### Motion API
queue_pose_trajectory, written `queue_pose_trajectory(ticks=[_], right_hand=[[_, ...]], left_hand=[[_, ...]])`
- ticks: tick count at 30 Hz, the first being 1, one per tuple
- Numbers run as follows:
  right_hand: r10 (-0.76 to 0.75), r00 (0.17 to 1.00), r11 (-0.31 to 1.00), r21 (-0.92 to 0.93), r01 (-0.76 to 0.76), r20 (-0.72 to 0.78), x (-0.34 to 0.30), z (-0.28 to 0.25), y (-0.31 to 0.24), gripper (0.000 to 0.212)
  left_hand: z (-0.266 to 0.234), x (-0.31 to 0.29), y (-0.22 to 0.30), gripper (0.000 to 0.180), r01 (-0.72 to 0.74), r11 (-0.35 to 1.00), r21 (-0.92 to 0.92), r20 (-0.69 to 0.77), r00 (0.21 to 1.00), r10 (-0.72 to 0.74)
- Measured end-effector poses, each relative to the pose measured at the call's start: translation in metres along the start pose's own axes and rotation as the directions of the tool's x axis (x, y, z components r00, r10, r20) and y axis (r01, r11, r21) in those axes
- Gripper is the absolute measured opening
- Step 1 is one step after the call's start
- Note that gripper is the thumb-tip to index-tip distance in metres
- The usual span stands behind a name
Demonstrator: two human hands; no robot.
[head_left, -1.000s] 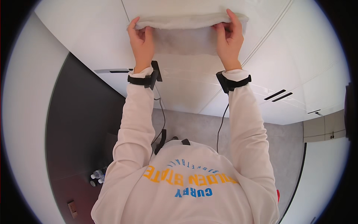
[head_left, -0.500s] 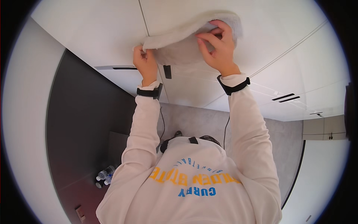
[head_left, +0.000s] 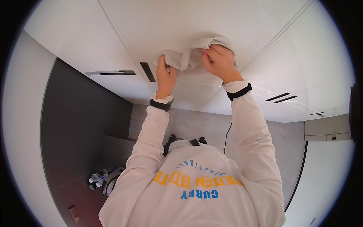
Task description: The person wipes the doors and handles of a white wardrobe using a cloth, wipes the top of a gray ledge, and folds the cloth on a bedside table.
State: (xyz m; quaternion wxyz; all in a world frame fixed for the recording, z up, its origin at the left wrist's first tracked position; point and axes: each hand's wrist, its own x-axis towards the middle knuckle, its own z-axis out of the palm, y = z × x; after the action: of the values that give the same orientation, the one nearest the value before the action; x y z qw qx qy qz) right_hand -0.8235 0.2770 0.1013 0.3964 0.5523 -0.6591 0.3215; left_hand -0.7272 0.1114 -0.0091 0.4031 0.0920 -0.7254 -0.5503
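Observation:
A pale grey-white cloth [head_left: 184, 61] is bunched in front of a white cabinet door [head_left: 162, 30], near the top of the view. My left hand [head_left: 165, 78] pinches its left end between thumb and fingers. At its right end, my right hand [head_left: 221, 63] has curled fingers gripping the folded edge. Between the hands the cloth sags in folds. Whether all of it touches the door cannot be made out. Black straps [head_left: 161, 104] circle both wrists over white sleeves.
Black handles [head_left: 147, 72] mark the cabinet fronts, with another pair [head_left: 281, 97] to the right. A dark panel [head_left: 81, 113] stands on the left, with clear bottles [head_left: 99, 175] and a bag [head_left: 112, 181] near its lower end. Grey floor [head_left: 196, 120] lies below; a cable [head_left: 227, 137] runs across it.
The cloth, stretched wider between my hands before, is now gathered into folds, and my hands are closer together. The cabinet seam and nearest handle have shifted left in view.

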Motion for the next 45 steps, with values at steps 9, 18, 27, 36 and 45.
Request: queue_pose_trajectory(ticks=[9,18,27,36,45], right_hand=[[0.056,0.974,0.974,-0.204,-0.102,-0.219,-0.068,-0.074,0.057,0.018],[0.122,0.951,0.980,-0.116,-0.160,-0.282,-0.086,-0.058,0.042,0.025],[0.186,0.982,0.982,-0.023,-0.185,0.015,-0.078,-0.003,0.007,0.036],[0.181,0.983,0.908,-0.390,-0.150,0.043,-0.083,0.022,-0.016,0.032],[0.223,0.969,0.889,-0.385,-0.246,-0.104,-0.043,0.022,-0.039,0.039]], left_hand=[[0.070,0.010,0.065,0.044,-0.404,0.913,-0.056,0.095,0.908,0.408],[0.057,-0.005,0.027,0.043,-0.255,0.966,0.040,0.021,0.967,0.254],[0.002,-0.006,-0.030,0.025,-0.097,0.980,0.171,-0.147,0.981,0.123],[-0.014,-0.026,-0.068,0.026,0.042,0.994,0.104,-0.108,0.994,-0.031],[-0.033,-0.016,-0.043,0.050,-0.168,0.984,0.052,0.020,0.986,0.168]])
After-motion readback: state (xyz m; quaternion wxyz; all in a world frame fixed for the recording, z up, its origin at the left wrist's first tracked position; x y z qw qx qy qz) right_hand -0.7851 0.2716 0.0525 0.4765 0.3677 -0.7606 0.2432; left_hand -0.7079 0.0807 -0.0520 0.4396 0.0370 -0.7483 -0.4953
